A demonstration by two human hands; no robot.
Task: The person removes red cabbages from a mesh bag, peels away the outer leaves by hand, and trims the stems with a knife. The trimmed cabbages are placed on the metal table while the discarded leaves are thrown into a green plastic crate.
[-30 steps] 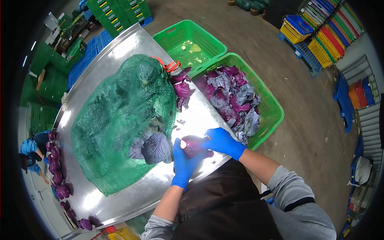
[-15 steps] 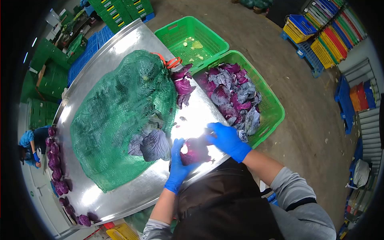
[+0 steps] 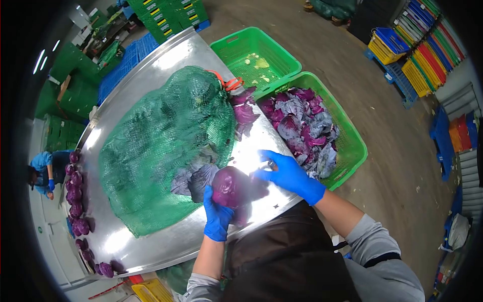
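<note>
A round, glossy red cabbage (image 3: 230, 186) is gripped from below and the left by my left hand (image 3: 217, 220), gloved in blue, over the near edge of the steel table (image 3: 166, 246). Just right of it, my right hand (image 3: 294, 177), also in a blue glove, has its fingers curled around a small silvery thing (image 3: 268, 165); I cannot tell its kind, as the fingers hide most of it. Loose outer cabbage leaves (image 3: 201, 180) lie left of the cabbage, against a filled green mesh sack (image 3: 161, 141) with an orange drawstring.
A green crate (image 3: 352, 151) piled with purple leaves stands against the table's right side. Behind it, another green crate (image 3: 271, 40) holds a few scraps. Several red cabbages (image 3: 74, 195) line the table's left edge. A person in blue (image 3: 43, 163) works beyond them.
The cabbage has risen towards the camera, and my left hand has shifted under its left side. My right hand has come slightly right, showing the silvery thing. The whole view has shifted a little.
</note>
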